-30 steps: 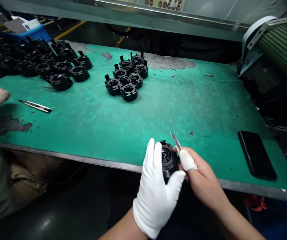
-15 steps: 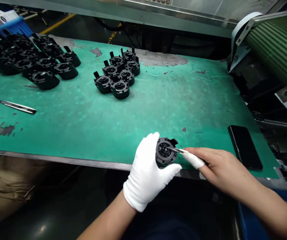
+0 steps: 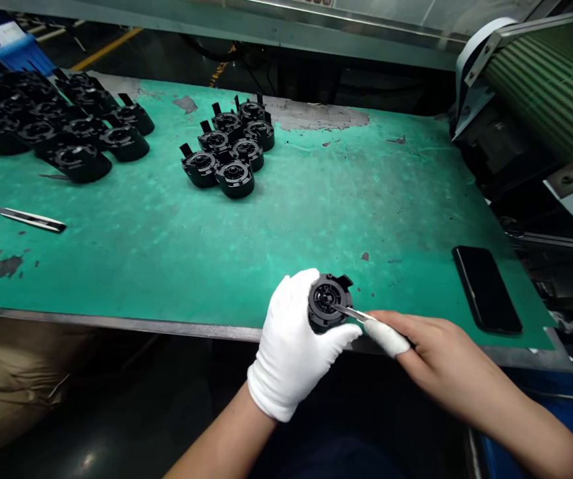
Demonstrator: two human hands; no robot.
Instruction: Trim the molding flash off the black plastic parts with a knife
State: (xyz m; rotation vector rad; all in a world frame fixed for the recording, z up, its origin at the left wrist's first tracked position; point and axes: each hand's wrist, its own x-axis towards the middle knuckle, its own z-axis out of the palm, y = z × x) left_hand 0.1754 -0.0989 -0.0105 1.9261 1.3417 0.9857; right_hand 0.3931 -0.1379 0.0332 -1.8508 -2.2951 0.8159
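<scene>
My left hand [image 3: 291, 346], in a white glove, curls around a round black plastic housing [image 3: 327, 299] by the table's front edge. The housing has a ringed, open face turned up and a tab at its upper right. My right hand [image 3: 416, 339], bare but for a white cover on the thumb, grips a slim knife [image 3: 356, 313]. Its metal tip reaches over the near right part of the housing's face; whether it touches is hard to tell. Most of the knife's handle is hidden in the hand.
Several similar black housings [image 3: 236, 174] stand in a cluster mid-table, with a larger group [image 3: 84, 161] at left. A second slim knife [image 3: 26, 218] lies left. A black phone [image 3: 486, 289] lies right, near a green ribbed conveyor belt [image 3: 540, 80]. Someone's brown-clothed leg [image 3: 11, 379] shows lower left.
The knife tip has drawn back from the housing's centre toward its near right side. My right hand has dipped slightly. The whole view has shifted a little.
</scene>
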